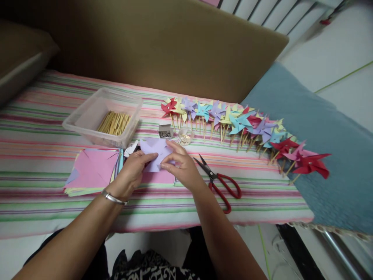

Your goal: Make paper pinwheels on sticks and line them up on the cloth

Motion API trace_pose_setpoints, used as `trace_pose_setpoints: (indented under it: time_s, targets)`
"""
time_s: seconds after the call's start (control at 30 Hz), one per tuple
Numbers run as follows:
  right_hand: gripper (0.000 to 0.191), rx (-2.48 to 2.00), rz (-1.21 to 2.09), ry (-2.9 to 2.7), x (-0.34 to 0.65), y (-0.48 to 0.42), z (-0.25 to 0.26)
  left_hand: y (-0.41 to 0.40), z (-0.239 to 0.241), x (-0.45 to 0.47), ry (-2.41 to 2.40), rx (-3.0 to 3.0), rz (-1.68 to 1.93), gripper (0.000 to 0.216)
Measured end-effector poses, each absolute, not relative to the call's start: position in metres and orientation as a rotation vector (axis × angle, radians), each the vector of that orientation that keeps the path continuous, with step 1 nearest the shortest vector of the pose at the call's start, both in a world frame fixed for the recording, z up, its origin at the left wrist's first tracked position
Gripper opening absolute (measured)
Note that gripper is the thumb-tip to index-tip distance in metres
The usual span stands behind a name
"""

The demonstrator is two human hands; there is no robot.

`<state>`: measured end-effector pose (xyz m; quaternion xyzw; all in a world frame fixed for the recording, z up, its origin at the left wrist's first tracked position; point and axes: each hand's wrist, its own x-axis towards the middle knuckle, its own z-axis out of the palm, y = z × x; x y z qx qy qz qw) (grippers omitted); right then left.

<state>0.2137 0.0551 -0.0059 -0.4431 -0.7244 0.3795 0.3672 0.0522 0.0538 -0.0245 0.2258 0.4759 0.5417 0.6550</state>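
Note:
A lilac paper square (155, 151), cut and partly folded, lies on the striped cloth (43, 128) between both hands. My left hand (132, 171) pinches its left side with thumb and fingers; a metal bangle sits on that wrist. My right hand (180, 165) pinches the paper's right edge, fingers curled over it. Under the paper lies a pink sheet (159, 177).
A clear plastic tub (87, 116) holds wooden sticks (114, 123). A stack of coloured paper (91, 169) lies at the left. A small box of pins (164, 131), a small clear dish (185, 136), red scissors (221, 184) and a row of several finished pinwheels (247, 124) lie to the right.

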Motion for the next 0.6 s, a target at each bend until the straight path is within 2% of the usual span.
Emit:
trace_pose_setpoints:
  time_s: [0.17,0.6]
  targets:
    - [0.006,-1.284,1.033,-1.638,0.203,0.053,-0.010,0.050,-0.022,0.058,1.056,0.504,1.219,0.016]
    - [0.004,-1.407,0.789,-1.590,0.195,0.056,-0.024,0.049,-0.028,0.058,1.001,0.468,1.129,0.022]
